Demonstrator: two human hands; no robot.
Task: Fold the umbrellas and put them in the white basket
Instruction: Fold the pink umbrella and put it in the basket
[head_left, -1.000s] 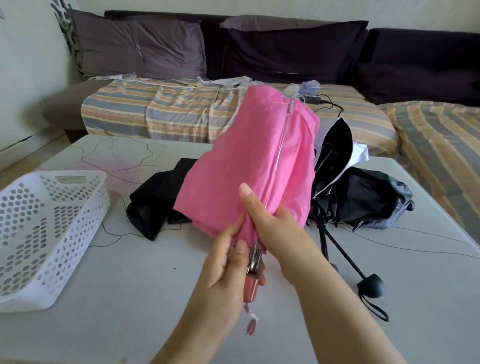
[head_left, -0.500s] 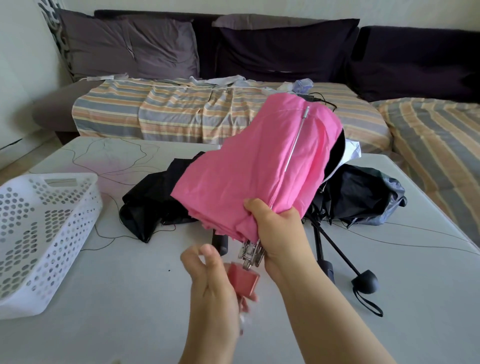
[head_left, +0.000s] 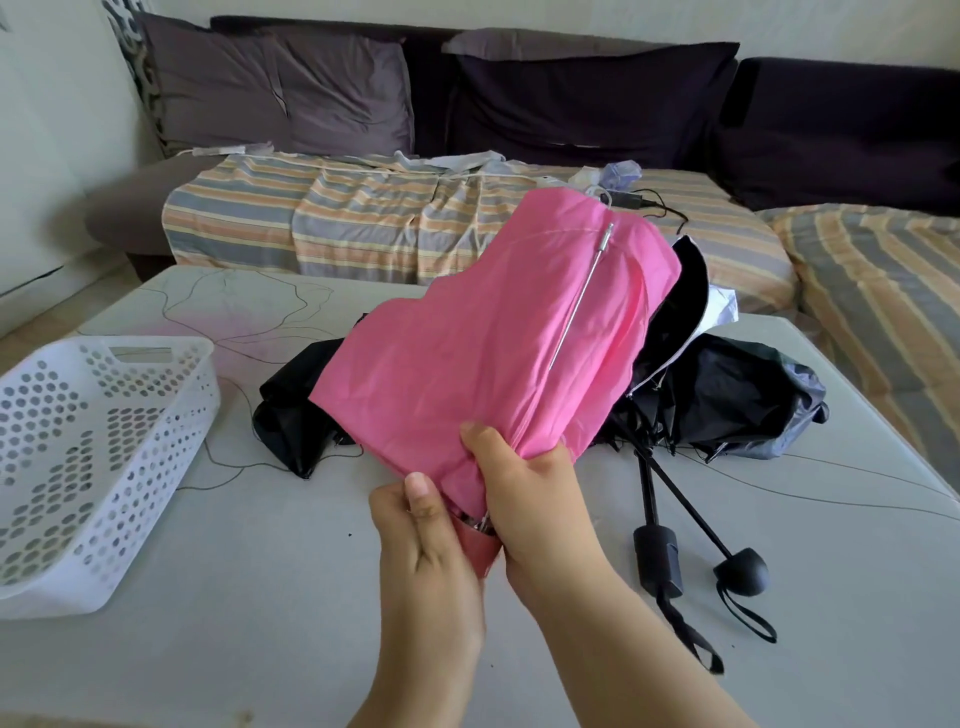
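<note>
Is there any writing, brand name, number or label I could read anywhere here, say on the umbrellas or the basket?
None can be read.
Pink umbrella: plain cloth, no print shows.
White basket: only holes, no label shows.
Black umbrellas: no logo visible on the cloth or the handles.
Table: only thin dark drawn lines, not letters.

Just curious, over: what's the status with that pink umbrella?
Both hands, left and right, grip pink umbrella near its handle. White basket empty, left. Black umbrellas still unfolded behind.
</note>
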